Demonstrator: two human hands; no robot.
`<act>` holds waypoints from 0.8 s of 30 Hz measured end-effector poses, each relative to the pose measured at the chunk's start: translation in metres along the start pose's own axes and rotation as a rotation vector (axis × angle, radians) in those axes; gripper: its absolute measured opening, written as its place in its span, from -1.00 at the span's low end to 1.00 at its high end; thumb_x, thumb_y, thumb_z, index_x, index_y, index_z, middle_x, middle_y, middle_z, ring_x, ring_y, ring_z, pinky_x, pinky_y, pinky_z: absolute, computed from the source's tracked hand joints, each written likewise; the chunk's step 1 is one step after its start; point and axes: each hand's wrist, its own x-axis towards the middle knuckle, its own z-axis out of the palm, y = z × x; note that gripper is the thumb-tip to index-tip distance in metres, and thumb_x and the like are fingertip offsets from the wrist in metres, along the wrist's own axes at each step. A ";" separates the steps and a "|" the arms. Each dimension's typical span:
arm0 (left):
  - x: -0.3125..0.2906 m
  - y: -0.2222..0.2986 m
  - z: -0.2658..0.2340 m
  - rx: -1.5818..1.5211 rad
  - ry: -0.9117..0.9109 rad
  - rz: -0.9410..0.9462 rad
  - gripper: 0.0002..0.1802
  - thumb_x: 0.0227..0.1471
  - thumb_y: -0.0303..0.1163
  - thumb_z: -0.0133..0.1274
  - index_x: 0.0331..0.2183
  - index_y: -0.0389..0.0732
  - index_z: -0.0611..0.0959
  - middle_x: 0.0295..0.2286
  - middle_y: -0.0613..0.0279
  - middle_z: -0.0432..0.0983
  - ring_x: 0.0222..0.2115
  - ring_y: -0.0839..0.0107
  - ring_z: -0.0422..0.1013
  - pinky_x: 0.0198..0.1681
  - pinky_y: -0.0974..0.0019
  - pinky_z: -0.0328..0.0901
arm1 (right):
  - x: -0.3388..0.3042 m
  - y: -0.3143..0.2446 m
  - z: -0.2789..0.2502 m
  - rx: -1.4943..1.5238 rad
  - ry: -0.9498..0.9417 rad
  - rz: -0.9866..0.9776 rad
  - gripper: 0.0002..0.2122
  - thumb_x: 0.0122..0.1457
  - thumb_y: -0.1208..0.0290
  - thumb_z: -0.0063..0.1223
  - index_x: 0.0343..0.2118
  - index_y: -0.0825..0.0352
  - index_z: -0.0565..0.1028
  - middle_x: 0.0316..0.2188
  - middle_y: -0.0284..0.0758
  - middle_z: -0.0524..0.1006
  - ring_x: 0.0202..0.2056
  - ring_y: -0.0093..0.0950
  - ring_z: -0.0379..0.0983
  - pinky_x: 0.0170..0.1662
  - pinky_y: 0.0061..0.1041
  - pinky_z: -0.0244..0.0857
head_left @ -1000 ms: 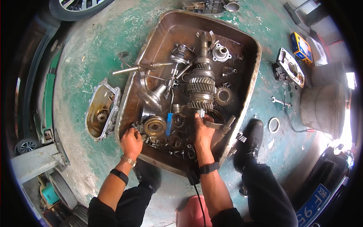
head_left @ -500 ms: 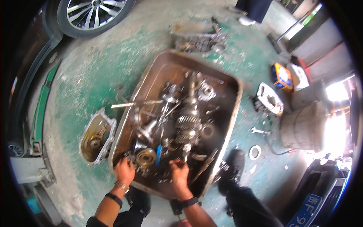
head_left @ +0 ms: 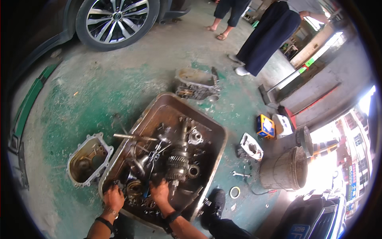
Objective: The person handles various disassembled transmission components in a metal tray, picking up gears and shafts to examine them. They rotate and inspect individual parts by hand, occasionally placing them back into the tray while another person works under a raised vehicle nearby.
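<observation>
A large brown metal tray [head_left: 161, 100] full of greasy gearbox parts lies in front of me. My left hand [head_left: 114, 199] is closed at its near left corner, with small dark metal pieces at the fingertips; what it grips is too small to name. My right hand [head_left: 160, 194] reaches over the near edge, its fingers drawn together beside a blue-handled tool [head_left: 146, 189]; whether it holds that tool is unclear. Between the hands sits a round bearing [head_left: 134, 186]. Beyond my right hand lies a gear shaft [head_left: 178, 163] with stacked gears.
An open housing [head_left: 89, 159] lies left of the tray, another casing [head_left: 197, 81] beyond it. Right are a pale cover [head_left: 251, 146], a wrench [head_left: 240, 174], a ring [head_left: 234, 192] and a bucket [head_left: 280, 169]. Two people stand at the back; a car wheel [head_left: 117, 22] is far left.
My view has tilted up, so the tray sits lower and more of the back shows. My right hand has moved left, from the gear shaft's end to beside the blue handle. My left hand stays at the corner.
</observation>
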 end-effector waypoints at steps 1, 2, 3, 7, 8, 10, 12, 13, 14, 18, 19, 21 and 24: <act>-0.003 -0.003 0.000 0.041 -0.026 -0.011 -0.81 -0.07 -0.41 0.10 -0.34 -0.26 0.59 -0.36 -0.07 0.53 -0.36 -0.09 0.48 -0.29 -0.06 0.37 | -0.003 0.001 0.000 0.112 -0.013 0.093 -0.29 0.03 0.03 0.22 0.09 0.50 0.29 0.01 0.21 0.35 0.02 0.12 0.34 0.10 -0.15 0.25; -0.003 -0.004 0.001 0.038 -0.033 -0.013 -0.82 -0.05 -0.38 0.09 -0.35 -0.26 0.58 -0.35 -0.08 0.53 -0.36 -0.10 0.48 -0.28 -0.07 0.37 | -0.005 0.003 -0.001 0.148 0.009 0.088 -0.32 0.03 0.05 0.23 0.07 0.49 0.30 0.00 0.21 0.35 0.02 0.12 0.33 0.08 -0.14 0.26; -0.003 -0.006 0.003 0.053 0.034 0.037 -0.80 -0.03 -0.34 0.07 -0.35 -0.26 0.58 -0.35 -0.07 0.52 -0.35 -0.10 0.47 -0.28 -0.07 0.37 | -0.005 0.004 -0.002 0.177 0.052 0.023 -0.34 0.03 0.07 0.23 0.05 0.50 0.31 -0.01 0.20 0.35 0.01 0.12 0.34 0.07 -0.13 0.25; -0.001 -0.009 0.008 0.034 -0.008 -0.009 -0.79 0.00 -0.31 0.05 -0.34 -0.25 0.58 -0.35 -0.06 0.53 -0.33 -0.07 0.48 -0.27 -0.07 0.38 | 0.000 0.001 -0.003 0.122 0.110 0.100 -0.41 0.07 0.09 0.20 -0.01 0.52 0.39 -0.09 0.15 0.46 -0.04 0.09 0.39 0.03 -0.15 0.27; -0.002 -0.009 0.008 0.051 -0.067 -0.054 -0.78 0.01 -0.30 0.04 -0.35 -0.25 0.58 -0.35 -0.05 0.53 -0.33 -0.06 0.48 -0.27 -0.07 0.38 | 0.002 0.001 -0.005 0.140 0.037 0.102 -0.41 0.07 0.06 0.19 -0.01 0.49 0.39 -0.09 0.13 0.47 -0.04 0.06 0.39 0.04 -0.15 0.27; 0.000 -0.008 0.007 0.048 -0.061 -0.039 -0.79 0.03 -0.30 0.02 -0.36 -0.24 0.58 -0.36 -0.02 0.54 -0.34 -0.04 0.49 -0.27 -0.06 0.38 | 0.010 -0.005 -0.006 0.157 -0.001 0.077 -0.42 0.06 0.03 0.18 -0.04 0.47 0.41 -0.13 0.07 0.51 -0.06 0.02 0.41 0.04 -0.17 0.28; 0.000 -0.007 0.005 0.033 -0.057 -0.031 -0.79 0.03 -0.30 0.02 -0.36 -0.24 0.58 -0.37 -0.02 0.54 -0.34 -0.03 0.49 -0.27 -0.05 0.38 | 0.015 -0.010 -0.006 0.114 0.034 0.063 -0.41 0.05 -0.01 0.19 -0.07 0.48 0.44 -0.14 0.04 0.52 -0.10 0.00 0.45 -0.01 -0.18 0.33; 0.000 -0.006 0.003 0.024 -0.058 -0.022 -0.80 0.03 -0.30 0.01 -0.36 -0.24 0.58 -0.37 -0.02 0.54 -0.34 -0.03 0.49 -0.28 -0.05 0.38 | 0.016 -0.012 -0.004 0.064 0.021 0.078 -0.41 0.05 -0.02 0.19 -0.07 0.47 0.45 -0.14 0.04 0.51 -0.11 -0.01 0.46 -0.01 -0.19 0.34; 0.001 -0.006 0.003 0.027 -0.055 -0.021 -0.81 0.03 -0.31 0.01 -0.37 -0.24 0.58 -0.38 -0.02 0.53 -0.34 -0.02 0.49 -0.28 -0.04 0.38 | 0.018 -0.013 -0.002 0.005 0.018 0.102 -0.40 0.04 -0.03 0.19 -0.08 0.47 0.45 -0.14 0.04 0.51 -0.11 -0.03 0.47 -0.02 -0.19 0.35; 0.000 -0.005 0.004 0.055 -0.050 -0.016 -0.79 0.03 -0.32 0.01 -0.35 -0.25 0.60 -0.36 -0.03 0.54 -0.33 -0.03 0.49 -0.28 -0.02 0.39 | 0.020 -0.011 0.002 -0.081 -0.010 0.108 -0.38 0.02 -0.06 0.20 -0.09 0.47 0.45 -0.14 0.03 0.50 -0.10 -0.06 0.47 -0.03 -0.20 0.37; 0.000 -0.006 0.004 0.058 -0.052 -0.015 -0.79 0.03 -0.32 0.01 -0.34 -0.25 0.60 -0.35 -0.03 0.54 -0.33 -0.03 0.49 -0.27 -0.02 0.39 | 0.019 -0.010 0.003 -0.085 0.000 0.097 -0.38 0.02 -0.06 0.20 -0.10 0.48 0.45 -0.14 0.03 0.50 -0.09 -0.06 0.47 -0.03 -0.20 0.37; 0.001 -0.006 0.007 0.062 -0.048 -0.013 -0.77 0.02 -0.32 0.00 -0.32 -0.25 0.60 -0.34 -0.04 0.54 -0.32 -0.03 0.49 -0.26 -0.03 0.39 | 0.011 -0.006 0.001 -0.001 0.024 0.103 -0.41 0.05 0.01 0.20 -0.08 0.50 0.45 -0.12 0.06 0.49 -0.06 -0.04 0.45 0.02 -0.22 0.34; 0.001 -0.008 0.008 0.079 -0.053 -0.017 -0.74 0.03 -0.33 -0.01 -0.27 -0.27 0.61 -0.30 -0.06 0.55 -0.30 -0.04 0.49 -0.22 -0.04 0.38 | -0.011 -0.003 -0.005 0.135 0.163 0.011 -0.47 0.10 0.18 0.21 0.00 0.52 0.40 -0.11 0.02 0.51 -0.06 -0.12 0.46 0.08 -0.32 0.29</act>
